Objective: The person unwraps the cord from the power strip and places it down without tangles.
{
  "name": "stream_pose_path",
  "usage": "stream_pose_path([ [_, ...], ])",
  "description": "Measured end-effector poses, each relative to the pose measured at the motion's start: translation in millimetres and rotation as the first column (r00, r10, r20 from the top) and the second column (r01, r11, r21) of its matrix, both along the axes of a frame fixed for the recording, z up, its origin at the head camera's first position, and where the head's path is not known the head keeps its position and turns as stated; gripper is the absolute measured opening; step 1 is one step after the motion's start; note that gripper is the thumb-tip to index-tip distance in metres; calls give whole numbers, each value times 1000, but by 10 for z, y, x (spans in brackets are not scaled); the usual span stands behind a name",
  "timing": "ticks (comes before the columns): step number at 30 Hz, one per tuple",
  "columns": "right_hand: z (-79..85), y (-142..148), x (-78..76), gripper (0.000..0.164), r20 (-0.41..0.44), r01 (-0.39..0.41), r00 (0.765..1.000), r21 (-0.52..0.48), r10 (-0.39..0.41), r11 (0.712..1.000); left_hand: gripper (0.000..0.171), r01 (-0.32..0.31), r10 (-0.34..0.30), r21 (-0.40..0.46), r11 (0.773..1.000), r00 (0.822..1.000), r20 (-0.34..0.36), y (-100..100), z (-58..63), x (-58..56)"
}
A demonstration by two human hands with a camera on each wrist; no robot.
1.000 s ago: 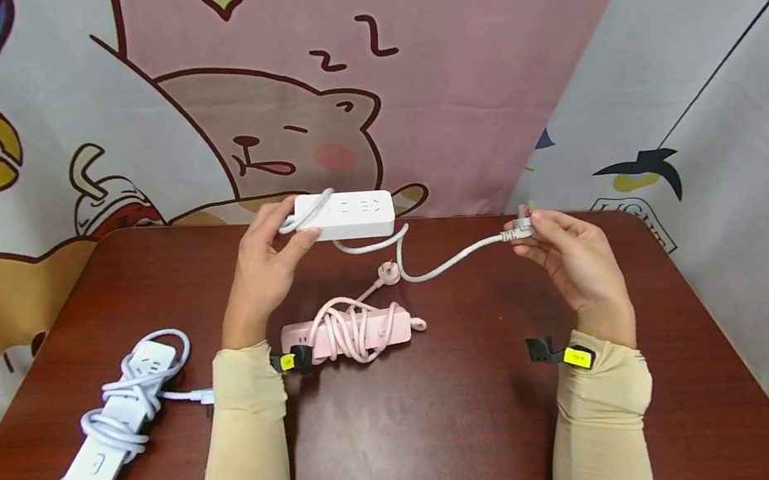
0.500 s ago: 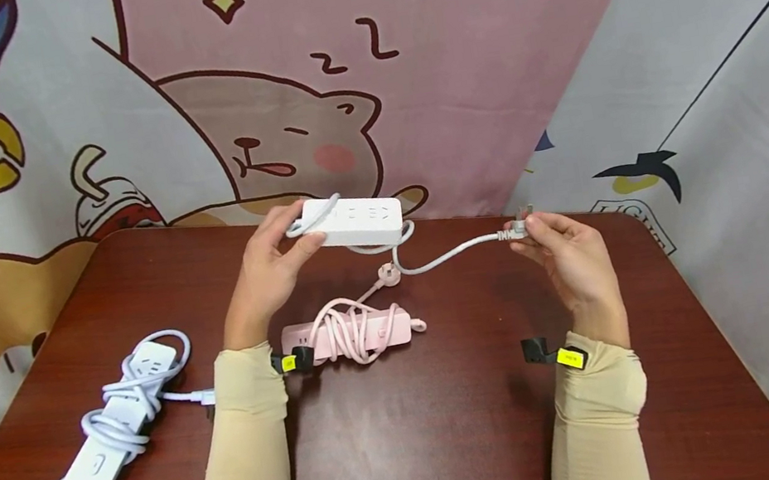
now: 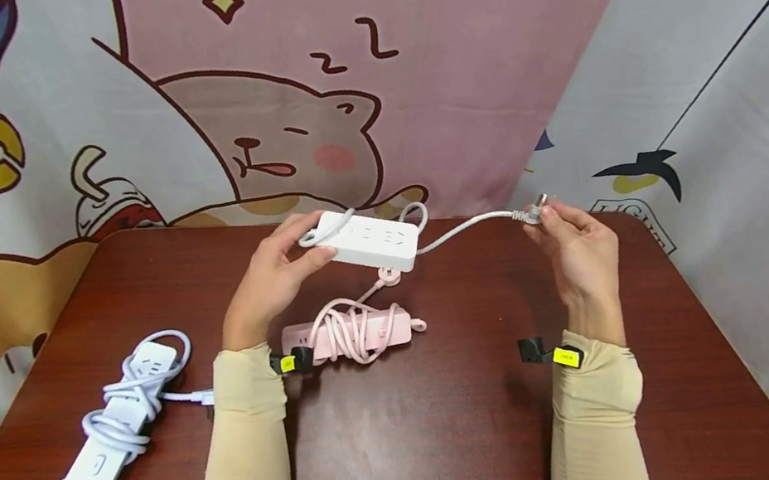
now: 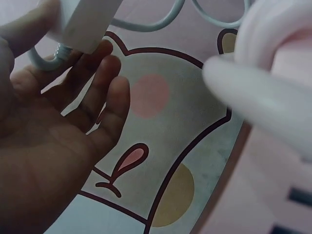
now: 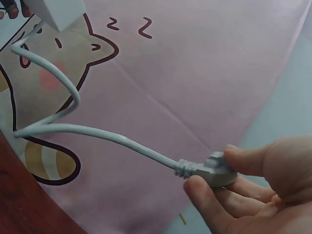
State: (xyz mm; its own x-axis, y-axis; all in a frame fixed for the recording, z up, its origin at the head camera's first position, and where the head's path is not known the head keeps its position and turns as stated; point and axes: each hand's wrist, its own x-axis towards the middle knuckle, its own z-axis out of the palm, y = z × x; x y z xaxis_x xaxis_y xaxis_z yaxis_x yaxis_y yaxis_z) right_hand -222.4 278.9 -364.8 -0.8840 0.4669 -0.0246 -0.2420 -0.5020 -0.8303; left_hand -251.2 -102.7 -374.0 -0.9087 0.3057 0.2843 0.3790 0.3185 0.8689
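Above the back of the table, my left hand grips the left end of a white power strip, thumb on the near edge. The strip tilts down to the right, its sockets showing. One bend of its white cord crosses the held end; another loop stands behind the far end. From there the cord runs right to a plug, which my right hand pinches between thumb and fingers. In the left wrist view, the fingers curve beneath the strip's end.
On the dark red wooden table lies a pink power strip wrapped in its cord, its plug behind it. A second white power strip, also cord-wrapped, lies at the left. A patterned curtain hangs behind the table.
The held power strip has moved right and down, its right end tilting lower. My right hand has turned the plug and, after drifting left, shifted slightly right; the cord between is straighter.
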Motion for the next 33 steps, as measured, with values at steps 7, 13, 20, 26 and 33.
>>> stream_pose_path([
  [7, 87, -31, -8, 23, -82, 88, 991, -164, -103, 982, 50, 71, -70, -10, 997, 997, 29, -9, -12, 4],
  [13, 174, -30, 24, 25, -155, 109, 975, -283, -157, 953, 54, 89, -87, -23, 996, 993, 81, -20, -4, 12],
  [20, 274, 8, 111, 29, -209, 70, 965, -383, -160, 921, 55, 80, -74, -61, 995, 993, 91, -29, -2, 4],
  [26, 321, 53, 154, 28, -274, 71, 940, -422, -202, 904, 54, 60, -54, -80, 995, 995, 83, -37, 0, -10],
  [33, 330, 139, 175, 30, -281, 62, 935, -474, -217, 878, 53, -67, 67, -83, 994, 998, 0, -34, -13, -40],
])
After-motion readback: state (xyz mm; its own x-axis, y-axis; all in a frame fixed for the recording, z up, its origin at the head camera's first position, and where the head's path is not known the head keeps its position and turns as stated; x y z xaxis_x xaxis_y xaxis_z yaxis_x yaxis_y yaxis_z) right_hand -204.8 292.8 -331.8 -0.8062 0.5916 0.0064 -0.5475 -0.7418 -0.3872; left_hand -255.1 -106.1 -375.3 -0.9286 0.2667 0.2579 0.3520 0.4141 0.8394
